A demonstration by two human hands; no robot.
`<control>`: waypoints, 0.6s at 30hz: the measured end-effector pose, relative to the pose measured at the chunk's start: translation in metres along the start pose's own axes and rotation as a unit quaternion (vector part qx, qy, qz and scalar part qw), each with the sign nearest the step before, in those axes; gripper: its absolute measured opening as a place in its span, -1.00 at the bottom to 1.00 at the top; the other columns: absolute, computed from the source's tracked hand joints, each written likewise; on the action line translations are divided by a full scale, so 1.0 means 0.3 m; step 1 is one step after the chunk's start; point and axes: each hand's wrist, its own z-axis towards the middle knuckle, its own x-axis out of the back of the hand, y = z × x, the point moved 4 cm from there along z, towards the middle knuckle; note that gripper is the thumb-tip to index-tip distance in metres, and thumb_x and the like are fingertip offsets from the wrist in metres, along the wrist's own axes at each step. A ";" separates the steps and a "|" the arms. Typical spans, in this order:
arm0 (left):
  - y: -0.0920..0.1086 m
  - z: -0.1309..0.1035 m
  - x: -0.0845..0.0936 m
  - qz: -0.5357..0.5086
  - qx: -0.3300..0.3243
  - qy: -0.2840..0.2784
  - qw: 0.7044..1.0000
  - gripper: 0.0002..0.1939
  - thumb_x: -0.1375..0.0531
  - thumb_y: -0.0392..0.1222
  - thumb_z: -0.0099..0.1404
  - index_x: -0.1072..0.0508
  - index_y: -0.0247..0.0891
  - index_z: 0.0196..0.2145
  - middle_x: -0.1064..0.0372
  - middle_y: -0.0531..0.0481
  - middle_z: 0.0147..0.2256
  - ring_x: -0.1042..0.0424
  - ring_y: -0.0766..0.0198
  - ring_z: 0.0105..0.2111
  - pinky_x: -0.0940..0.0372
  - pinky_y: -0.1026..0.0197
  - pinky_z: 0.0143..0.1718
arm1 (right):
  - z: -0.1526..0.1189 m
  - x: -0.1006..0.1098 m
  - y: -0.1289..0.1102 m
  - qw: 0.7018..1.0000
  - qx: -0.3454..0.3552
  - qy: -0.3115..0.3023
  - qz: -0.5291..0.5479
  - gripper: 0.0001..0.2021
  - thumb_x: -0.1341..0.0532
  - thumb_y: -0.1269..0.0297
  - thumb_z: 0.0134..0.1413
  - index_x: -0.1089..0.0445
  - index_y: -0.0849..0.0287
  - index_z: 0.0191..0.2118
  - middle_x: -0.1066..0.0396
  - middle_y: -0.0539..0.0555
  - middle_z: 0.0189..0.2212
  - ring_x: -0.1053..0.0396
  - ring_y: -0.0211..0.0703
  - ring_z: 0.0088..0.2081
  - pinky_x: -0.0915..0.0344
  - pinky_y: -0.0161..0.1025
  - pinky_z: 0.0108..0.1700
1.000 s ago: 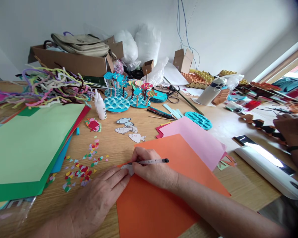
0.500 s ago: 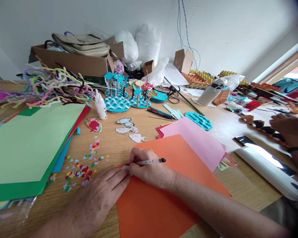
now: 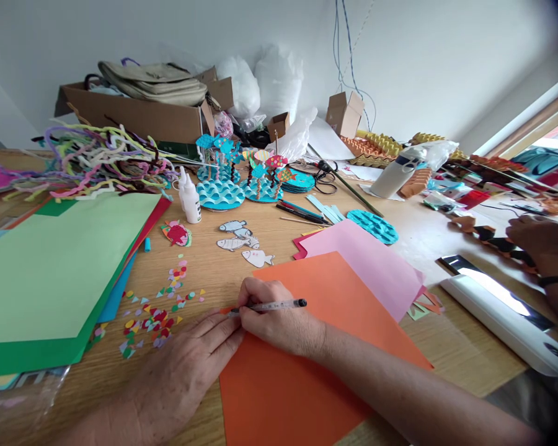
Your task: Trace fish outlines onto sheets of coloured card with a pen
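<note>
My right hand is closed round a pen, its tip down at the upper left corner of an orange paper sheet. Flat beside it, my left hand presses on that corner with fingers stretched out. Whatever lies under the fingertips is mostly hidden. Beyond the hands are white paper fish cutouts with drawn outlines. To their left rests a red and green paper fish. Small coloured paper confetti is scattered near my left hand.
Green paper sheets are stacked at left, pink paper at right. A white glue bottle stands near fish decorations on blue wavy bases. A white paper trimmer lies at right, near another person's hand. Pipe cleaners pile up behind.
My right hand and the pen have shifted slightly left along the paper's corner. My left hand stays in place.
</note>
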 end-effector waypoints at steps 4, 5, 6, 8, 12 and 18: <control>-0.002 -0.004 -0.004 -0.010 0.004 -0.005 1.000 -0.39 0.13 -0.56 0.12 -0.23 -0.21 0.09 -0.31 0.04 0.03 -0.26 0.27 0.03 -0.23 0.20 0.06 | -0.001 0.009 0.005 1.000 0.016 0.015 0.018 -0.90 -0.09 0.49 -0.17 -0.17 0.14 -0.51 -0.19 -0.13 -0.64 -0.12 -0.36 -0.59 -0.05 -0.44 -0.55; -0.002 -0.005 -0.002 -0.010 0.003 -0.005 1.000 -0.39 0.13 -0.56 0.13 -0.22 -0.21 0.10 -0.31 0.04 0.03 -0.26 0.27 0.03 -0.22 0.20 0.06 | -0.004 0.014 0.008 0.999 0.027 0.024 0.024 -0.90 -0.08 0.49 -0.14 -0.17 0.14 -0.49 -0.22 -0.12 -0.62 -0.15 -0.35 -0.57 -0.07 -0.44 -0.53; -0.001 -0.005 0.001 -0.009 0.000 -0.004 1.000 -0.39 0.13 -0.55 0.13 -0.21 -0.22 0.10 -0.31 0.04 0.03 -0.26 0.27 0.03 -0.22 0.19 0.06 | -0.008 0.019 0.011 0.998 0.039 0.033 0.025 -0.91 -0.08 0.48 -0.12 -0.18 0.14 -0.47 -0.24 -0.11 -0.60 -0.18 -0.35 -0.55 -0.08 -0.44 -0.52; 0.000 -0.006 0.005 -0.004 -0.007 -0.007 1.000 -0.39 0.13 -0.55 0.12 -0.19 -0.24 0.11 -0.30 0.04 0.04 -0.25 0.27 0.03 -0.21 0.19 0.07 | -0.018 0.026 0.017 0.997 0.064 0.041 0.005 -0.92 -0.06 0.47 -0.07 -0.20 0.15 -0.42 -0.28 -0.08 -0.57 -0.22 -0.33 -0.53 -0.11 -0.43 -0.49; 0.001 -0.009 0.003 0.010 -0.015 -0.014 1.000 -0.40 0.12 -0.55 0.12 -0.18 -0.28 0.11 -0.28 0.00 0.04 -0.24 0.22 0.02 -0.23 0.17 0.05 | -0.037 0.023 0.023 0.990 0.106 0.040 -0.085 -0.91 -0.05 0.42 0.01 -0.24 0.17 -0.32 -0.32 -0.06 -0.57 -0.25 -0.32 -0.57 -0.11 -0.41 -0.49; 0.018 0.003 0.022 0.025 -0.016 -0.014 0.999 -0.45 0.10 -0.55 0.12 -0.21 -0.34 0.08 -0.31 -0.05 0.00 -0.26 0.20 -0.01 -0.21 0.16 0.03 | -0.041 -0.001 0.008 0.958 0.167 0.041 -0.231 -0.88 0.01 0.39 0.06 -0.25 0.19 -0.31 -0.35 -0.01 -0.60 -0.25 -0.27 -0.61 -0.03 -0.37 -0.55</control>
